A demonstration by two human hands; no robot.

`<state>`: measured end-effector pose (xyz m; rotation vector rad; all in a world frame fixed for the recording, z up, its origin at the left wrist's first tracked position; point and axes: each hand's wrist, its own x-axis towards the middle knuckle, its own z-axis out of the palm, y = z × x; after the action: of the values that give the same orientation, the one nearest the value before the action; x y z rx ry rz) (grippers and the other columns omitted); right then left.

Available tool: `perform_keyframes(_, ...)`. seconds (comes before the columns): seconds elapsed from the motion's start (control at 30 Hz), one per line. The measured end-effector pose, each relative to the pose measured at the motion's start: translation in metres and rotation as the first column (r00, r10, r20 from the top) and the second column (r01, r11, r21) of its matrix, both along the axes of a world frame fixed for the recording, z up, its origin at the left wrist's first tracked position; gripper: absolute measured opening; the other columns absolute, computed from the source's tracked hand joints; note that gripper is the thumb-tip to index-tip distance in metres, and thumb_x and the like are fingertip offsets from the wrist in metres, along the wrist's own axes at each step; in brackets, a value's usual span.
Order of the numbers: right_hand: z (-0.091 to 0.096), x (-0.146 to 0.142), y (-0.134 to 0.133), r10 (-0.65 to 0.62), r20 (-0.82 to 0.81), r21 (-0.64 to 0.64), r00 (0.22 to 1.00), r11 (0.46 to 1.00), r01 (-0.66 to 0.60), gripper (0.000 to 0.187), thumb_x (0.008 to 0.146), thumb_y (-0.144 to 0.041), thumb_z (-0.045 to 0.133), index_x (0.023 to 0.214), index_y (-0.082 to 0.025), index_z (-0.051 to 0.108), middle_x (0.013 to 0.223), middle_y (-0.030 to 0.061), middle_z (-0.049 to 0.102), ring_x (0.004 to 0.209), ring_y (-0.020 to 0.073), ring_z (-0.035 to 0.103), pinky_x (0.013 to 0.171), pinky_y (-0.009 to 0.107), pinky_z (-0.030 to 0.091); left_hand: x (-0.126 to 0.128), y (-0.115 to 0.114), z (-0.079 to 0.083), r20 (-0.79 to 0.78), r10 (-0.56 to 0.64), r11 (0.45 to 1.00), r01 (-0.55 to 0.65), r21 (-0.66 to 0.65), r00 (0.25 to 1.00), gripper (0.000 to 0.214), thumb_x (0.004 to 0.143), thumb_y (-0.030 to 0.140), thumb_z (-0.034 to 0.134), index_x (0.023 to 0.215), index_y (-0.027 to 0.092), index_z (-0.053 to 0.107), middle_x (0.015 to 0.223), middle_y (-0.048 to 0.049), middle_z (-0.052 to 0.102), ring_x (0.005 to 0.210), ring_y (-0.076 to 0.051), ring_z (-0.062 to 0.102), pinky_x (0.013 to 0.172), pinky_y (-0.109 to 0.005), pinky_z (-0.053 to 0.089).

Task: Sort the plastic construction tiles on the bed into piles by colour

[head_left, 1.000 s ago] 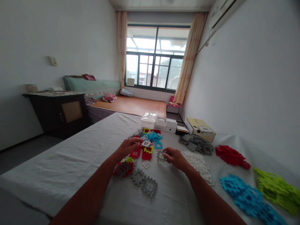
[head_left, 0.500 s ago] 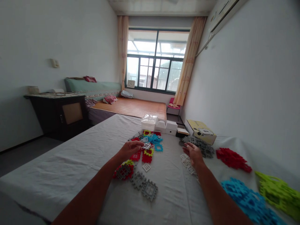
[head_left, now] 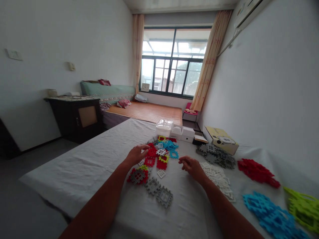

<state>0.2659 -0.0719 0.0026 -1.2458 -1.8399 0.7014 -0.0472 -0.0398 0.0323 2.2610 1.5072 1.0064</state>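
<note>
My left hand [head_left: 138, 155] is at the left edge of a cluster of interlocking plastic pieces, with thumb and fingers apart and no piece visible in it. Its fingertips are beside a red square piece [head_left: 151, 150]; whether they touch is unclear. A white-and-grey piece [head_left: 161, 152], a yellow-green frame [head_left: 163, 158] and blue pieces [head_left: 171, 146] lie to the right. My right hand [head_left: 191, 167] hovers over the cloth between this cluster and the pile of white lattice pieces [head_left: 219, 179]. Its fingers are loosely bent and apart, holding nothing visible. Nearer me are joined grey pieces [head_left: 164, 196].
Piles of grey [head_left: 216, 156], red [head_left: 258, 172], blue [head_left: 271, 212] and yellow-green pieces [head_left: 302, 209] line the right side. A clear plastic box [head_left: 164, 127], white boxes [head_left: 187, 133] and a yellow carton [head_left: 221, 139] stand behind on the cloth-covered surface [head_left: 97, 159].
My left hand has drawn back left from the white-and-grey piece, exposing a red piece. My right hand has moved left, away from the white and grey piles. The camera view has shifted slightly left.
</note>
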Motion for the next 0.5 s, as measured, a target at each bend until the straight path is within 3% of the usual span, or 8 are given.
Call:
perform_keyframes(0.13,-0.001,-0.003,-0.003,0.056,0.087,0.023,0.995,0.998,-0.058,0.023,0.080,-0.029,0.042,0.092,-0.021,0.060,0.082,0.0004,0.068,0.057,0.0106,0.062,0.058,0.025,0.049,0.005,-0.004,-0.004,-0.137,-0.068,0.998,0.069,0.008,0.988,0.032,0.079,0.038,0.050,0.102,0.022,0.065,0.103,-0.0038,0.066,0.097,-0.020,0.058,0.088,-0.029,0.043)
perform_keyframes(0.27,-0.002,-0.008,-0.003,0.054,0.142,0.063,0.988,0.996,-0.063,0.024,0.082,-0.028,0.041,0.097,-0.023,0.059,0.088,0.0008,0.068,0.062,0.0114,0.062,0.063,0.026,0.050,0.016,-0.008,-0.007,-0.205,-0.215,0.973,0.227,0.037,0.955,0.031,0.078,0.037,0.054,0.104,0.023,0.065,0.105,-0.0040,0.065,0.101,-0.020,0.054,0.091,-0.030,0.040)
perform_keyframes(0.37,-0.001,-0.020,-0.004,0.025,0.214,0.157,0.976,0.986,-0.060,0.034,0.082,-0.027,0.043,0.115,-0.026,0.053,0.111,0.0038,0.061,0.078,0.0134,0.062,0.073,0.030,0.050,0.022,-0.010,-0.008,-0.238,-0.314,0.943,0.331,0.035,0.919,0.030,0.078,0.034,0.055,0.105,0.023,0.064,0.104,-0.0043,0.064,0.100,-0.019,0.054,0.091,-0.030,0.040)
perform_keyframes(0.5,0.004,-0.042,-0.011,0.072,0.377,0.254,0.924,0.951,-0.178,0.048,0.083,-0.025,0.046,0.131,-0.028,0.039,0.130,0.0041,0.049,0.110,0.0192,0.050,0.095,0.037,0.040,0.026,-0.010,-0.009,-0.234,-0.441,0.888,0.458,0.023,0.866,0.026,0.080,0.030,0.055,0.102,0.024,0.065,0.101,-0.0037,0.066,0.096,-0.017,0.056,0.091,-0.030,0.039)
